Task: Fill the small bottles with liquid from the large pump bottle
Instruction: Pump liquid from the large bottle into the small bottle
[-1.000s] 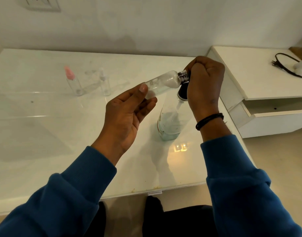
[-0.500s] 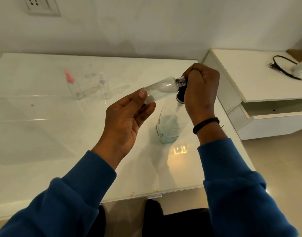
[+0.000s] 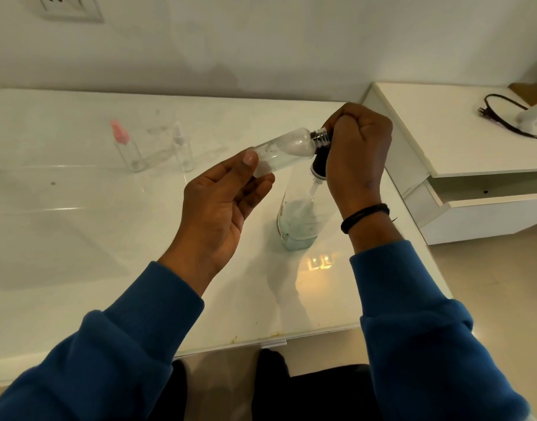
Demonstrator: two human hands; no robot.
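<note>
A white table point(image 3: 78, 238) carries the work; beside it on the right stands a low white cabinet point(image 3: 473, 141) with a black cable point(image 3: 501, 117) on top. Near the table's right edge stands the large pump bottle point(image 3: 297, 220), clear, with a little pale liquid at the bottom and a black collar at its neck. The right hand point(image 3: 356, 153) is closed in a fist over the pump head, which it hides; whether the pump is pressed down cannot be told. The left hand point(image 3: 221, 202) holds a small bottle point(image 3: 287, 148) by its base between thumb and loosely curled fingers, tilted almost level, its uncapped threaded neck touching the right fist where the spout would be. Further back on the left stand a small bottle with a pink cap point(image 3: 126, 150) and a clear-capped small bottle point(image 3: 182, 150), just beside one another. Judged step: filling the held bottle. The next move calls for keeping neck and spout aligned while pumping, then capping.
</note>
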